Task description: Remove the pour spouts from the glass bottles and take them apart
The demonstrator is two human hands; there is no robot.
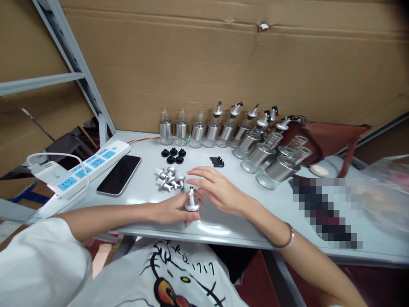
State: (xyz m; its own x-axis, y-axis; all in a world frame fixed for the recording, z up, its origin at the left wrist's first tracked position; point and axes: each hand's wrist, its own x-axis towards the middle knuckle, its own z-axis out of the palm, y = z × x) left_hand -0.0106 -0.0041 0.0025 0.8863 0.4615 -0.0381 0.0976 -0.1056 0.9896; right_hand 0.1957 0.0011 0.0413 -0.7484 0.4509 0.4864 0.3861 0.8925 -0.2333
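Note:
My left hand [174, 209] is closed around a silver bottle pourer [192, 205], held upright just above the table's front part, its narrow spout pointing up. Close by on the right, my right hand [220, 189] has its fingers stretched out and apart, with nothing seen in them; its thumb is partly hidden. Beyond the hands lies a pile of silver pourer tops [171, 178]. Several black round stoppers [173, 154] sit behind that pile. To their right is a small row of thin black flaps [217, 162].
Along the cardboard wall stand glass bottles with steel sleeves [199, 130], some fitted with pourers [234, 110]. At left are a phone [119, 175] and a white power strip [89, 168]. A brown bag [335, 140] and a plastic bag [388, 192] lie at right.

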